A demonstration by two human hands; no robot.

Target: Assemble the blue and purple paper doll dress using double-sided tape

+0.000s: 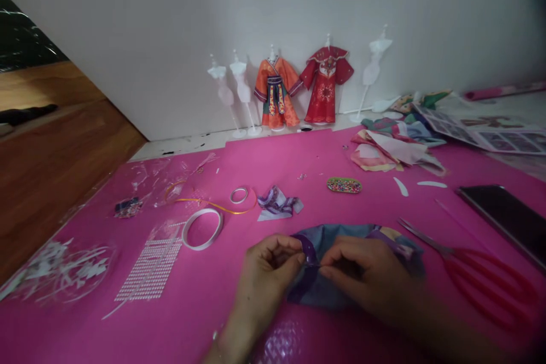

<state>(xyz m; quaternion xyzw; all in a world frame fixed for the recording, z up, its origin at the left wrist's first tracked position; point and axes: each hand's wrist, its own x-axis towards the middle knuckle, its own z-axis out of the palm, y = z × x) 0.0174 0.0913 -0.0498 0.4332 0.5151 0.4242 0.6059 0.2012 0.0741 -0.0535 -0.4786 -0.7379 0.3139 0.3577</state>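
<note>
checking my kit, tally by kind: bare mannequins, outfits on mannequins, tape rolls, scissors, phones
Bare mannequins: 3
Outfits: 2
Tape rolls: 2
Scissors: 1
Phone: 1
Total: 9

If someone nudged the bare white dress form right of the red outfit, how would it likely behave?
The dress form would probably tip easily, standing tall on a thin stem. It would likely feel stiff, since it looks like molded plastic, and fairly light given its slim shape.
</note>
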